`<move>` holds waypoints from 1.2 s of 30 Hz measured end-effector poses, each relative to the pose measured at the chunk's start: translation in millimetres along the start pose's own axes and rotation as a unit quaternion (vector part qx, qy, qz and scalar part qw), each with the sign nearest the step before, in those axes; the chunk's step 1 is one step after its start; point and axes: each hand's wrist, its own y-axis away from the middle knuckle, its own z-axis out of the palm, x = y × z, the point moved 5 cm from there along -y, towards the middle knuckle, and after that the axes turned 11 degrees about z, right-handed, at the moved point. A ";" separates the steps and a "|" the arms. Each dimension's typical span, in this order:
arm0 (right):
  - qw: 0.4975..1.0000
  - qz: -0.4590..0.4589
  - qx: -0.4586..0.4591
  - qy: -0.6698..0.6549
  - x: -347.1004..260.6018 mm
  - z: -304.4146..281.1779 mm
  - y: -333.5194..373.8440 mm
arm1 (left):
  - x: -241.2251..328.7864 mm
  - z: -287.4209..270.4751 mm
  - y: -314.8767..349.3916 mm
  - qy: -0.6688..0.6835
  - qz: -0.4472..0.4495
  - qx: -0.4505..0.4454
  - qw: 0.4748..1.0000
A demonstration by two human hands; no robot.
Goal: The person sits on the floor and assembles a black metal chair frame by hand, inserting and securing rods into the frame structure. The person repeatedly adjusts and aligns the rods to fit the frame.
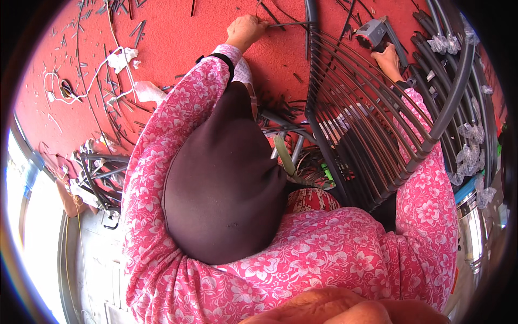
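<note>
At the top centre my left hand (247,32) is closed, pinching the end of a thin dark strip (288,24) that runs right to a black tubular frame (313,65). Many brown strips (372,92) stretch side by side across this frame, which leans against my lap and right arm. Beyond the strips, my right hand (387,60) grips a grey tool shaped like a staple gun (372,33), partly red. The tool sits close to the far end of the frame, but I cannot tell whether it touches. Some right-hand fingers are hidden behind the tool.
Black tubes (431,70) with clear plastic wrapping (470,154) are stacked at the right. Cut strip scraps (137,32), a white cord (59,89) and crumpled white wrapping (123,59) lie on the red floor (183,38). More dark tubular frames (100,167) stand at the left.
</note>
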 end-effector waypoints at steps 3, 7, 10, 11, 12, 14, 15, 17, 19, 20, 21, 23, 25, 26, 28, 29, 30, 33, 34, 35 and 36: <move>0.998 0.040 0.042 0.018 -9.8 -12.3 4.8 | -1.2 2.0 -1.5 0.000 -0.009 -0.009 1.000; 0.994 0.002 0.106 0.004 -40.2 -44.4 11.8 | -5.2 2.1 -4.8 -0.008 -0.017 0.009 1.000; 0.999 -0.013 0.036 -0.022 -58.6 -65.9 12.9 | -11.9 5.4 -9.9 0.039 -0.034 -0.013 0.999; 0.998 0.015 -0.015 -0.059 -60.3 -68.3 15.4 | -13.9 6.5 -11.1 0.051 -0.034 -0.020 0.998; 0.994 -0.039 -0.054 -0.088 -70.3 -70.2 20.7 | -15.8 7.1 -12.6 0.063 -0.035 -0.026 0.997; 0.983 -0.101 -0.116 -0.105 -83.6 -70.3 36.2 | -18.5 6.8 -14.8 0.067 -0.028 -0.022 0.997; 0.977 -0.147 -0.126 -0.085 -91.2 -71.5 44.3 | -19.1 6.1 -15.7 0.059 -0.021 -0.014 0.998; 0.960 -0.223 -0.134 -0.103 -107.3 -68.5 60.2 | -20.8 7.5 -16.6 0.068 -0.021 -0.028 0.997; 0.954 -0.236 -0.161 -0.090 -116.0 -59.8 71.8 | -22.0 11.4 -15.8 0.098 -0.038 -0.060 0.993; 0.952 -0.238 -0.173 -0.088 -118.2 -55.6 76.7 | -21.2 10.8 -15.6 0.090 -0.035 -0.054 0.994; 0.944 -0.256 -0.187 -0.090 -120.6 -52.3 81.4 | -20.5 9.1 -15.6 0.079 -0.034 -0.035 0.996; 0.944 -0.240 -0.206 -0.094 -118.8 -46.2 84.6 | -19.1 5.7 -15.6 0.058 -0.033 -0.002 0.998; 0.944 -0.232 -0.221 -0.082 -115.5 -41.3 85.7 | -18.8 6.4 -16.1 0.063 -0.039 -0.014 0.997; 0.943 -0.241 -0.213 -0.085 -115.1 -41.1 85.7 | -18.8 6.4 -16.7 0.065 -0.040 -0.020 0.997; 0.952 -0.227 -0.197 -0.050 -112.7 -39.0 84.0 | -19.9 8.1 -18.0 0.082 -0.044 -0.057 0.994; 0.947 -0.239 -0.205 -0.066 -114.5 -38.7 84.8 | -20.8 8.7 -18.3 0.086 -0.050 -0.072 0.992; 0.947 -0.237 -0.204 -0.068 -115.7 -38.4 84.7 | -20.9 8.6 -18.7 0.091 -0.047 -0.076 0.992; 0.946 -0.246 -0.202 -0.063 -121.8 -37.7 86.1 | -21.6 7.1 -18.8 0.090 -0.044 -0.062 0.993; 0.945 -0.250 -0.201 -0.059 -123.6 -37.5 86.4 | -21.3 6.3 -18.7 0.090 -0.039 -0.048 0.994; 0.946 -0.250 -0.198 -0.055 -124.6 -37.4 86.0 | -21.1 6.2 -18.8 0.091 -0.035 -0.041 0.994; 0.947 -0.250 -0.195 -0.051 -125.1 -37.3 85.2 | -21.2 6.4 -18.8 0.093 -0.034 -0.035 0.994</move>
